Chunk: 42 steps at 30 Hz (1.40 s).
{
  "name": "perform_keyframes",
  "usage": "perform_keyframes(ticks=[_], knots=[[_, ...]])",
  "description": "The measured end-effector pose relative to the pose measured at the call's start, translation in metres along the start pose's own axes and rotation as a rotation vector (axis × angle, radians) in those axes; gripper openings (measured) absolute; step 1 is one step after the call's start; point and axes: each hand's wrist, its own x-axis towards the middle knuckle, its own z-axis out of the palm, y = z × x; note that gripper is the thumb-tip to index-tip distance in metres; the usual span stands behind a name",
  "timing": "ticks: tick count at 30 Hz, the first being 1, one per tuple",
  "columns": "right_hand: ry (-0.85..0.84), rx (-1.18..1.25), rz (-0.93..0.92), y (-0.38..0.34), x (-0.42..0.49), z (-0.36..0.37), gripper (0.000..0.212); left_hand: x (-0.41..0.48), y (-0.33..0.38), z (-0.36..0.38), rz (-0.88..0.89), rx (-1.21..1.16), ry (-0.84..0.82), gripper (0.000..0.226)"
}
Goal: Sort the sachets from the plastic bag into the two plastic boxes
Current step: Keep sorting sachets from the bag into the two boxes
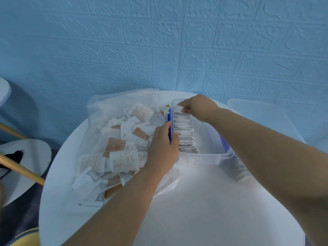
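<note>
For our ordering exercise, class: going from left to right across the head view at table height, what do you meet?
White chair seat → plastic bag of sachets → left hand → row of sachets in the clear box → second plastic box.

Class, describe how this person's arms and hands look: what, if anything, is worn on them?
The left forearm and the right forearm are bare as far as the frame shows, with no sleeves in view. Neither grip, the left hand nor the right hand, wears a glove. No watch, bracelet or ring shows on either.
</note>
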Motion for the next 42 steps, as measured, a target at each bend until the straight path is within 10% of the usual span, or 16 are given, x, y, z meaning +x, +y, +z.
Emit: perform_keyframes(ticks=[11,17,26,42], knots=[[0.049,0.52,0.09,0.01,-0.004,0.006,0.025,0.001,-0.002,0.002,0.003,0.001,-0.003,0.039],[0.11,0.148,0.021,0.008,0.001,0.004,0.028,0.001,-0.003,0.001,0.005,-0.004,-0.005,0.04],[0.052,0.532,0.075,0.012,0.0,0.002,0.018,0.001,-0.006,0.002,0.011,-0.01,-0.007,0.04],[0.124,0.302,-0.012,0.011,0.001,0.007,0.019,0.001,-0.009,0.003,0.029,-0.04,0.006,0.04]])
